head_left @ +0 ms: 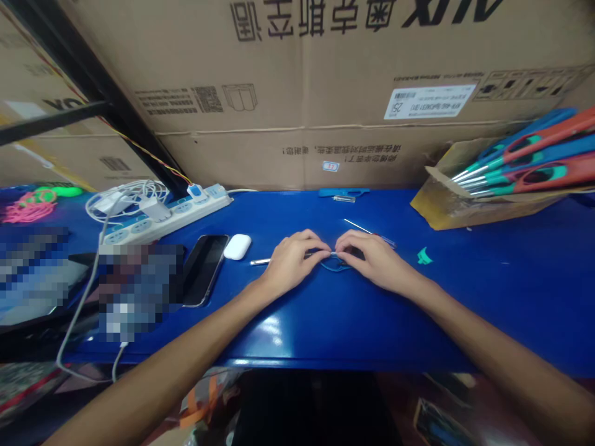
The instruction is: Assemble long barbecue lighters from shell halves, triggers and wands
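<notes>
My left hand [297, 260] pinches a thin silver metal rod [261, 262], whose end sticks out to the left past the palm. Opposite it, my right hand [369, 257] has thumb and fingertips closed on the rod's other end, where the two hands almost meet. Part of a blue piece [335, 267] shows on the table just below the fingertips; the hands hide the remainder. Behind my right hand lies a thin screwdriver [360, 227] with a see-through handle. A small green plastic piece [424, 256] rests to the right.
Several orange and blue tools [534, 155] stand in an open cardboard box [441, 207] at right. A phone [206, 269], white earbud case [237, 246] and power strip [176, 214] lie left. A blue plastic part [344, 192] sits before the large carton [279, 105].
</notes>
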The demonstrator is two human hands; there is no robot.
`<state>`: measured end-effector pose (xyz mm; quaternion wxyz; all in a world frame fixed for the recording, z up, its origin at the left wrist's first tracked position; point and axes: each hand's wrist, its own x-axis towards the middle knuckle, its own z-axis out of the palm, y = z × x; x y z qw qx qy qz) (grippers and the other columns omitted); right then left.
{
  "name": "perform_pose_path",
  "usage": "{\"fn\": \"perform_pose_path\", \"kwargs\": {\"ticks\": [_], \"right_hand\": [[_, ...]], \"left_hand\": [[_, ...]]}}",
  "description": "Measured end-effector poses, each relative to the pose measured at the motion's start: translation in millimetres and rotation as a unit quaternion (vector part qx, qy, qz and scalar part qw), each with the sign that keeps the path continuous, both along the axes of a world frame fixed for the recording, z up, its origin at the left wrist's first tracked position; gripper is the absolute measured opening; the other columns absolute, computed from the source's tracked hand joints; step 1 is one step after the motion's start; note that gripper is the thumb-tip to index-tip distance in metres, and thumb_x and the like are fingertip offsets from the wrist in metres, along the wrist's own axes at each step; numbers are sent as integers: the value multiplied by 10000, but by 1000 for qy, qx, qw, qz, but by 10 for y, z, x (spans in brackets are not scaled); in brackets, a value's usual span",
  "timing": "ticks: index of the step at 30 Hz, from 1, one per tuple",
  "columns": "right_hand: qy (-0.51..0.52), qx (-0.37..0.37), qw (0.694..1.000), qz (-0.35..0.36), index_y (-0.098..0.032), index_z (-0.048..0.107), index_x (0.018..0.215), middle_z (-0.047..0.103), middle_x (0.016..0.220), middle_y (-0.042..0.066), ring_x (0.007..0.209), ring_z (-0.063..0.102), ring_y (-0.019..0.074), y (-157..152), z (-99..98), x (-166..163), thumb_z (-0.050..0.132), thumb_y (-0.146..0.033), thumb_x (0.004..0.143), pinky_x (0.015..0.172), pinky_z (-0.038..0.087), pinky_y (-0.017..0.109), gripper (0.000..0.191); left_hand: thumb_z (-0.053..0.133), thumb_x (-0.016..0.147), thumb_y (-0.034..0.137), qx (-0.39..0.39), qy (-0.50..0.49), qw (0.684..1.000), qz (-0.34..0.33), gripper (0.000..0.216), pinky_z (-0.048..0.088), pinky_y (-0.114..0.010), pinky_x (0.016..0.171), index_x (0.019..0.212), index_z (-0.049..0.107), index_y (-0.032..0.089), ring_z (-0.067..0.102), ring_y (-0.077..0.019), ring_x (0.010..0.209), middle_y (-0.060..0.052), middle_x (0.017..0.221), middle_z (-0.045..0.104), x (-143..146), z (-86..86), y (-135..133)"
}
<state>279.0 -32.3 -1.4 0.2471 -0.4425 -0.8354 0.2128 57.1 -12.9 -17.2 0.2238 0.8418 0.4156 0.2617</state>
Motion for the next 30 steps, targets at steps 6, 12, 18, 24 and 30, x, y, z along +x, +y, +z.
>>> {"fn": "perform_pose_path", "kwargs": {"ticks": [6, 12, 18, 24, 30], "right_hand": [[17, -11, 1000, -2, -203, 672, 926, 705, 999, 55, 877, 647, 187, -5, -1, -7, 572, -239, 988, 805, 487, 327, 124], [-9, 2, 1000, -7, -209, 695, 926, 715, 967, 46, 868, 651, 190, -24, 22, 9, 584, -260, 989, 787, 476, 319, 137], [-51, 26, 998, 1, -219, 727, 980, 739, 1018, 38, 954, 674, 198, -16, 36, 17, 604, -243, 991, 853, 478, 325, 126], [-60, 14, 998, 20, -214, 735, 988, 744, 1019, 35, 961, 681, 192, 0, 96, 79, 597, -247, 1000, 858, 499, 328, 142], [-156, 73, 984, 49, -243, 780, 1110, 753, 1168, 58, 1060, 692, 246, -71, 157, 184, 538, -396, 1034, 920, 516, 404, 297]], "left_hand": [[672, 961, 228, -21, 11, 1000, 14, 96, 442, -297, 775, 961, 765, 252, 636, -175, 933, 8, 1044, 724, 52, 52, -11], [652, 970, 220, 22, 42, 999, 4, 102, 406, -313, 789, 952, 751, 237, 628, -176, 924, 4, 1027, 724, 61, 75, -38], [602, 1017, 262, 190, 128, 971, -72, 151, 350, -346, 790, 1021, 745, 217, 579, -195, 935, -28, 1050, 703, -36, 113, -67], [535, 1056, 314, 245, 166, 950, -102, 239, 352, -364, 817, 1079, 755, 224, 579, -201, 941, -40, 1066, 686, -81, 138, -97], [470, 1084, 302, 251, 192, 944, -97, 288, 377, -359, 851, 1103, 741, 208, 629, -195, 970, -46, 1099, 696, -85, 139, -100]]}}
